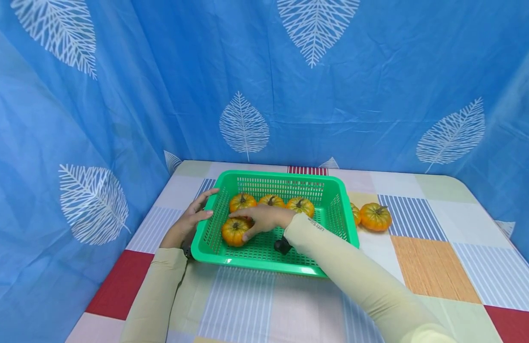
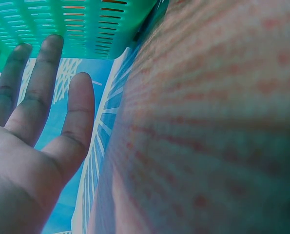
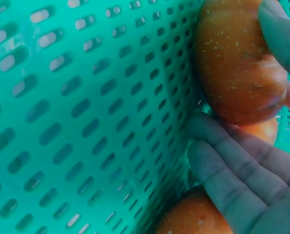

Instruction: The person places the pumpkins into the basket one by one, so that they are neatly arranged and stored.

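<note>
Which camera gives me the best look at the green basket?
The head view: nearly the whole green basket shows, with the right arm crossing it. The left wrist view catches only a slotted part near the top; the right wrist view shows slotted plastic up close, without the full outline.

On the worktop (image 1: 436, 267), four pumpkins (image 1: 300, 206) sit in the basket (image 1: 256, 266), two more (image 1: 375, 217) just right of it; curtain (image 1: 333, 109) behind.

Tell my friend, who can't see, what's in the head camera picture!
A right hand holds an orange pumpkin inside a green basket with three more pumpkins. The left hand is at the basket's left side; two other pumpkins sit to its right on patchwork cloth.
</note>
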`<act>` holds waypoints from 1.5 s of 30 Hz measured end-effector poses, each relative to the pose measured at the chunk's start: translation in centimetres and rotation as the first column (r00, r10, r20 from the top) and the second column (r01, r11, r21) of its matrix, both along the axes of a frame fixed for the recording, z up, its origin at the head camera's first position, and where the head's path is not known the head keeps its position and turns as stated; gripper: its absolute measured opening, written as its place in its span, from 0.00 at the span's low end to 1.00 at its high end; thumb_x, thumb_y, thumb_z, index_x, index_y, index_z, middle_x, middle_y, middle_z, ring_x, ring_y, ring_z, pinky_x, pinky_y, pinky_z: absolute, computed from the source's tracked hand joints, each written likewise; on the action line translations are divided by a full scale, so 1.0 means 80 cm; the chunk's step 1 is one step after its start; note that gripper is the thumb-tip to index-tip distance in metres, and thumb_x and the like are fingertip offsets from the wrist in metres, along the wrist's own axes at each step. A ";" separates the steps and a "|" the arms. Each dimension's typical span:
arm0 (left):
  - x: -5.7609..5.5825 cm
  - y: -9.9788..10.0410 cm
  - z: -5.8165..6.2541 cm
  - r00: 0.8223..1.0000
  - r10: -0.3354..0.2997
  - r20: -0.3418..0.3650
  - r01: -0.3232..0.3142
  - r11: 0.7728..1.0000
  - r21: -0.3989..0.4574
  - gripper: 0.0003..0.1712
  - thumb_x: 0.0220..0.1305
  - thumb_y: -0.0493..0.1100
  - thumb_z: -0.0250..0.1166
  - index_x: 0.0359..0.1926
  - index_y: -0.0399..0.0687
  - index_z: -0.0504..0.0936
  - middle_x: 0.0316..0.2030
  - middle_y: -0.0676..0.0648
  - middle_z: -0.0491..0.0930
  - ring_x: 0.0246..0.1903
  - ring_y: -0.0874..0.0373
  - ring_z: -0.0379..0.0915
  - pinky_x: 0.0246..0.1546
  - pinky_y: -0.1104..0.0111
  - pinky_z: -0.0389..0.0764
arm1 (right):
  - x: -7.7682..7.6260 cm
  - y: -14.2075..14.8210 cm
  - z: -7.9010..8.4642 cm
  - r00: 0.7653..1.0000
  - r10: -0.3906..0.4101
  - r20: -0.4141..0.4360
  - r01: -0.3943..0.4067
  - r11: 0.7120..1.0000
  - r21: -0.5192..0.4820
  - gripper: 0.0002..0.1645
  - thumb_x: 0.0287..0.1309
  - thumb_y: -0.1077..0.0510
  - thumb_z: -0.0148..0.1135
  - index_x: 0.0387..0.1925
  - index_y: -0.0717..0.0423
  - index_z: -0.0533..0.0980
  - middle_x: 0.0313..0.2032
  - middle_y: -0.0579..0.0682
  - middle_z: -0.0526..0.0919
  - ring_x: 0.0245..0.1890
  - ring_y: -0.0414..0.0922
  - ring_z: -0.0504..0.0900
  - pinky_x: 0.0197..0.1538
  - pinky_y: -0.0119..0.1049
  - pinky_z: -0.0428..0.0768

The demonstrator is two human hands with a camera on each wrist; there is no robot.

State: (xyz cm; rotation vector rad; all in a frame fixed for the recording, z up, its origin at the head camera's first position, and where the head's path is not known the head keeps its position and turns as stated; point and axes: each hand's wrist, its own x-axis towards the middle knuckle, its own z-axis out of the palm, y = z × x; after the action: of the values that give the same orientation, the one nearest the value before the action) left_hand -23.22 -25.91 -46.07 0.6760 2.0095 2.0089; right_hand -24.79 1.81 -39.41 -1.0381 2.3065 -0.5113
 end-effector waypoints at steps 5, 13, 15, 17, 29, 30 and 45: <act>0.000 -0.001 0.000 1.000 0.021 0.009 -0.020 1.000 -0.015 0.40 0.76 0.46 0.59 0.84 0.48 0.58 0.75 0.38 0.62 0.61 0.63 0.74 0.58 0.67 0.83 | 0.001 0.002 0.003 1.000 -0.002 0.000 0.002 1.000 -0.007 0.47 0.73 0.50 0.71 0.86 0.44 0.60 0.83 0.54 0.61 0.79 0.61 0.64 0.79 0.59 0.65; 0.000 -0.001 0.003 1.000 0.023 0.000 -0.023 0.999 -0.027 0.44 0.76 0.47 0.59 0.85 0.39 0.53 0.77 0.30 0.58 0.61 0.63 0.74 0.59 0.68 0.82 | 0.001 0.008 0.013 1.000 -0.002 -0.009 0.002 1.000 -0.017 0.47 0.74 0.50 0.70 0.86 0.46 0.59 0.83 0.52 0.62 0.73 0.57 0.75 0.75 0.56 0.72; 0.001 0.000 0.003 1.000 0.025 -0.007 -0.025 0.999 -0.039 0.46 0.76 0.48 0.59 0.85 0.36 0.51 0.79 0.27 0.54 0.61 0.64 0.73 0.59 0.68 0.81 | 0.002 0.010 0.017 1.000 0.001 0.001 -0.001 1.000 -0.009 0.48 0.75 0.50 0.70 0.87 0.46 0.58 0.83 0.52 0.62 0.73 0.57 0.75 0.75 0.55 0.71; 0.001 -0.001 0.003 0.999 0.029 -0.016 -0.030 0.998 -0.049 0.47 0.76 0.50 0.60 0.85 0.35 0.50 0.80 0.25 0.51 0.62 0.65 0.72 0.59 0.69 0.80 | 0.003 0.011 0.022 1.000 0.007 0.021 -0.007 1.000 -0.007 0.48 0.75 0.51 0.69 0.87 0.47 0.56 0.84 0.52 0.59 0.74 0.57 0.74 0.76 0.54 0.71; 0.002 -0.003 0.000 0.999 0.019 0.029 -0.019 1.000 -0.004 0.39 0.77 0.48 0.60 0.83 0.53 0.59 0.79 0.29 0.53 0.61 0.63 0.75 0.59 0.68 0.83 | 0.008 0.025 0.052 1.000 -0.003 -0.012 0.002 0.998 -0.064 0.45 0.75 0.51 0.69 0.85 0.53 0.61 0.81 0.57 0.64 0.66 0.57 0.80 0.72 0.53 0.76; 0.002 -0.003 0.000 0.999 0.018 0.027 -0.018 1.000 -0.004 0.40 0.77 0.48 0.60 0.84 0.51 0.58 0.79 0.27 0.53 0.61 0.63 0.75 0.59 0.68 0.82 | 0.009 0.026 0.053 1.000 -0.013 -0.008 0.012 0.997 -0.075 0.45 0.75 0.51 0.69 0.85 0.53 0.61 0.81 0.57 0.65 0.66 0.57 0.81 0.72 0.53 0.76; 0.001 0.000 0.001 1.000 0.010 -0.001 -0.010 1.000 -0.007 0.45 0.77 0.51 0.61 0.84 0.41 0.54 0.79 0.22 0.50 0.61 0.64 0.74 0.59 0.69 0.82 | 0.020 0.043 0.079 0.989 -0.030 -0.147 -0.005 0.974 -0.228 0.36 0.74 0.54 0.70 0.78 0.58 0.71 0.72 0.61 0.77 0.66 0.59 0.81 0.69 0.53 0.79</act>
State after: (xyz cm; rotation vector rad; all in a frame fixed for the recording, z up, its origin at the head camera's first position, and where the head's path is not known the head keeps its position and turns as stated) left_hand -23.13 -25.90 -46.03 0.6669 2.0241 2.0066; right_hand -23.22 5.28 -33.11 -1.2071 2.4284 -0.7409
